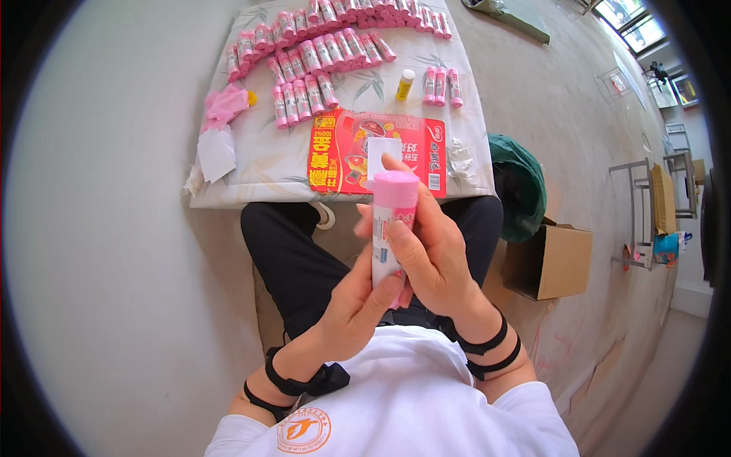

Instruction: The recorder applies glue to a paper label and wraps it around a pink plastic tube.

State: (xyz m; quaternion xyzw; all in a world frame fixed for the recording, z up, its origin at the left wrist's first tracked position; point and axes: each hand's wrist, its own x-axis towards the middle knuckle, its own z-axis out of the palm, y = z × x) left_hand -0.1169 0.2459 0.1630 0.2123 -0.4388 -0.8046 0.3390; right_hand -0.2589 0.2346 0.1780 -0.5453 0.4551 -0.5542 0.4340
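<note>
In front of me I hold a pink tube (395, 194) upright but slightly tilted, with a white and pink printed label round it. My left hand (354, 305) is closed round its lower part, the thumb pressed on the label. My right hand (434, 259) grips its upper right side, with the thumb across the label and the fingers behind. A white paper piece (384, 151) shows just above the tube's top, by my right fingertips; whether it is attached to the tube I cannot tell. Behind lies a red printed cardboard sheet (327, 160) on the table.
Rows of similar pink tubes (327, 53) cover the far side of the table (263, 175). A yellow glue stick (403, 87) stands beside several more tubes. Pink wrapping and white paper (217, 152) lie left; crumpled paper (461, 160) lies right. A green bag (518, 183) and cardboard box (560, 263) stand right.
</note>
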